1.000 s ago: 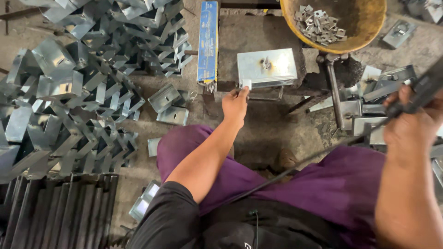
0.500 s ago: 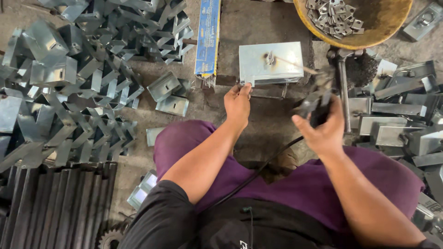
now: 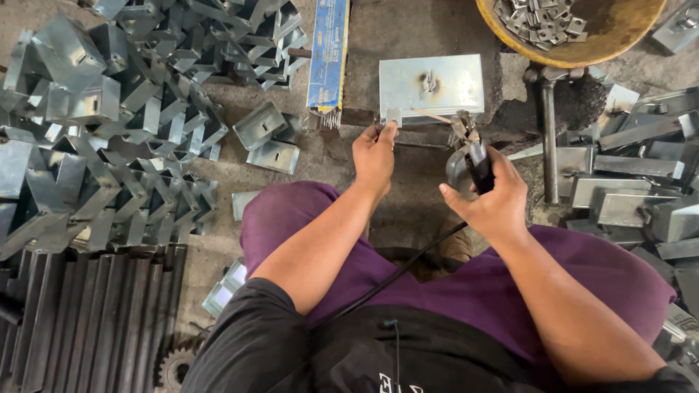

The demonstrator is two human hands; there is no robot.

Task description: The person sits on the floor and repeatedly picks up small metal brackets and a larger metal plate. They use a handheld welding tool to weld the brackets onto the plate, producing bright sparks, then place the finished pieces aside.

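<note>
Your left hand (image 3: 375, 154) sits just below centre-top of the view, its fingertips pinching a small square metal tab (image 3: 393, 116) against the near edge of the flat grey metal box (image 3: 431, 87). That box lies at about twelve o'clock from your knees, its top marked by a dark burn spot around a small welded piece.

Your right hand (image 3: 489, 198), at roughly one o'clock, is wrapped tight around the black handle of an electrode holder (image 3: 470, 159). A thin welding rod (image 3: 433, 115) sticks out of its clamp toward eleven o'clock, its tip near the box's near edge, just beside the tab; whether it touches the metal cannot be told. A black cable (image 3: 397, 273) runs from the holder down toward six o'clock, across your purple trousers.

At twelve o'clock from your left hand lies a long blue packet of welding rods (image 3: 328, 51), bare rod ends poking out of its near end. At nine to eleven o'clock a large heap of folded grey metal brackets (image 3: 109, 131) covers the floor. At one o'clock a yellow bowl (image 3: 619, 33) holds small square metal pieces, and a hammer (image 3: 547, 131) lies just below it. More grey metal boxes (image 3: 626, 196) are stacked at three o'clock.
</note>
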